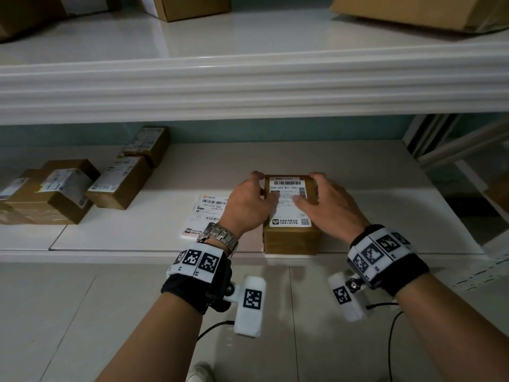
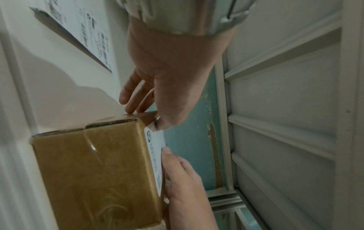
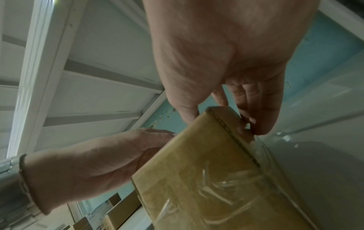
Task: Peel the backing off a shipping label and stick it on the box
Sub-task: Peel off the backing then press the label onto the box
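Small brown taped box point(image 1: 292, 238) sits at the front edge of the white lower shelf point(image 1: 385, 216), centre of the head frame, with a white shipping label point(image 1: 289, 213) already lying flat on its top face. Left hand point(image 1: 248, 202) is on the box's left side, fingers wrapped over the far left edge and thumb pressed on the label. Right hand point(image 1: 327, 202) mirrors it on the right, fingers curled over the far right corner, thumb flat on the label; both hands clasp the box. In the left wrist view the label edge point(image 2: 155, 155) shows along the box top with the right thumb point(image 2: 171, 161) on it. In the right wrist view the right fingers point(image 3: 256, 112) hook over the box end. Just left of the box, partly under the left wrist, a stack of spare labels point(image 1: 206, 210) lies flat. More labelled cartons point(image 1: 55, 188) are piled at centre left. Metal watch point(image 1: 220, 235) on left wrist.
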Motion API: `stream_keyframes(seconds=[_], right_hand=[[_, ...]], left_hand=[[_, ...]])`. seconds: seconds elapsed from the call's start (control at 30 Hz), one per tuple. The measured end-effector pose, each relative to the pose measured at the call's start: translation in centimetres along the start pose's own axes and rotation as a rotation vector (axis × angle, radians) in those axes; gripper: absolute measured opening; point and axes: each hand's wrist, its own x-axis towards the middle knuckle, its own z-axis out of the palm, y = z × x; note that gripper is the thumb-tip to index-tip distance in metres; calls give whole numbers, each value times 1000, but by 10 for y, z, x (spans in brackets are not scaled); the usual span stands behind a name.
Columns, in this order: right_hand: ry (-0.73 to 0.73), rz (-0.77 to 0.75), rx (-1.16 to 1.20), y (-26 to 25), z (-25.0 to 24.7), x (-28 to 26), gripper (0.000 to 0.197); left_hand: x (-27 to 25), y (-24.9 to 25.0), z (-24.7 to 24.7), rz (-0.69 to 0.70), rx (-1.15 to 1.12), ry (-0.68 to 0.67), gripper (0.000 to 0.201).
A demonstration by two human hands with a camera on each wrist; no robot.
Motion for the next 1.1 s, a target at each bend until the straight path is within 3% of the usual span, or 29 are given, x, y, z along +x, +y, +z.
stream_keyframes(seconds=[0.1,0.2,0.33,0.47,0.73,0.9,1.1], right_hand=[[17,10,50,-2,-4,0,38],[30,20,63,-2,-9,-3,30],[26,6,32,-4,-9,-6,35],[47,22,16,-3,-10,-3,28],[59,75,-20,-5,-14,-4,42],[90,80,-38,-3,-14,-3,35],[74,83,-18,-5,-10,-3,47]], left_hand=[[-3,1,-1,18,38,34,41],[-2,0,0,0,32,53,40],[-3,2,1,-31,-14,39,48],[-2,4,2,-72,-16,85,40],[1,4,-10,-54,-158,403,11],[-1,7,-11,-124,-417,338,13],[-3,10,-11,-114,-416,314,12]])
